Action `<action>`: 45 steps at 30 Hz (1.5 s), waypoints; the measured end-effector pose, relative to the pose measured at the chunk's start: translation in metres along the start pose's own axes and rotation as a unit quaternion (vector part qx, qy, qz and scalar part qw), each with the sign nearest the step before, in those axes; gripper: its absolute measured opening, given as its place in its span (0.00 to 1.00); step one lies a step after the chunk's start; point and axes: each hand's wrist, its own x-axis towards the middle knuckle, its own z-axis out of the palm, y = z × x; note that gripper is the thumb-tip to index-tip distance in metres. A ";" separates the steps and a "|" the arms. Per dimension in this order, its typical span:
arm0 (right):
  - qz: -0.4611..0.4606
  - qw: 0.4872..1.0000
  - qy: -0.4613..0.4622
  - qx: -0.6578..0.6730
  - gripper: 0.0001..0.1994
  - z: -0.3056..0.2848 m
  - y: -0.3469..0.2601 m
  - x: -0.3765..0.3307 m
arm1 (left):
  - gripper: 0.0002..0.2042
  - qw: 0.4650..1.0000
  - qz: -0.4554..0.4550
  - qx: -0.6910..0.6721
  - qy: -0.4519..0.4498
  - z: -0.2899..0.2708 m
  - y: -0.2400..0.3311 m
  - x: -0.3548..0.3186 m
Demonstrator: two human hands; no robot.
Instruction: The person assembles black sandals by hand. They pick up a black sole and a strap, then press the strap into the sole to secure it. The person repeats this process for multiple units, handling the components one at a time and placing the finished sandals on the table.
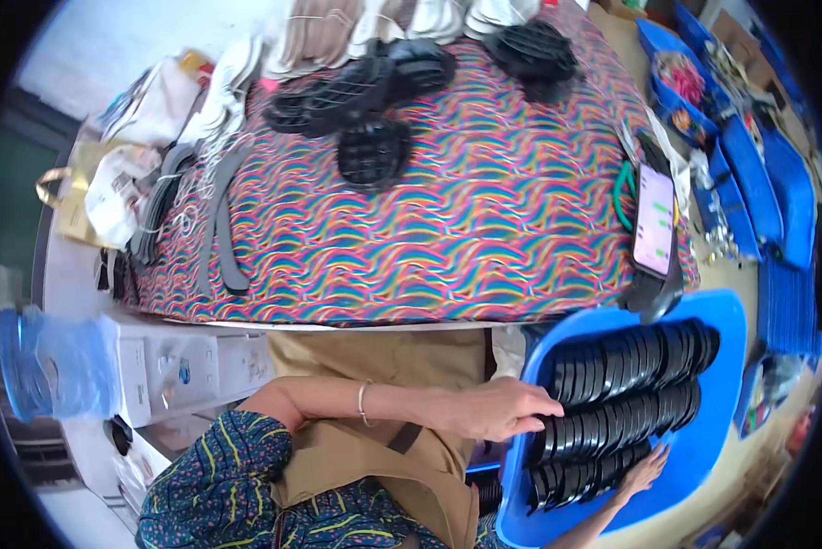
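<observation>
A blue plastic tub (730, 393) at the lower right holds three rows of black curved sole-like pieces (612, 366), packed on edge. My left hand (507, 410), with a bangle on its wrist, reaches across to the tub's left side, beside the near ends of the upper two rows. Its thumb and forefinger are apart, with nothing visible between them; the other fingers are partly hidden. Against the right end of the lowest row, my right hand (644, 469) has its fingers stretched out, touching or almost touching the pieces.
The patterned table (484, 220) bears black soles (374, 156), pale stacked pieces (310, 37), grey strips (223, 229) and a phone (654, 220) near its right edge. Several blue bins (750, 183) stand at the right. A clear water bottle (59, 361) lies left of white drawers (187, 371).
</observation>
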 end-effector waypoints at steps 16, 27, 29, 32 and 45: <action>-0.441 0.820 -0.001 0.363 0.12 -0.132 -0.335 -0.191 | 0.11 0.764 -0.074 0.225 0.600 -0.193 0.029 -0.249; -0.840 0.435 -0.175 0.273 0.24 -0.127 -0.590 -0.494 | 0.17 0.559 -0.325 0.421 0.636 -0.281 -0.028 -0.368; -0.852 0.420 -0.165 0.266 0.26 -0.108 -0.606 -0.520 | 0.15 0.583 -0.334 0.397 0.625 -0.287 -0.030 -0.374; -0.870 0.356 -0.183 0.288 0.25 -0.088 -0.624 -0.549 | 0.09 0.594 -0.314 0.263 0.692 -0.305 -0.030 -0.397; -0.333 0.252 -0.760 0.497 0.20 -0.127 -0.637 -0.489 | 0.16 0.773 -0.195 -0.021 0.603 -0.201 0.071 -0.307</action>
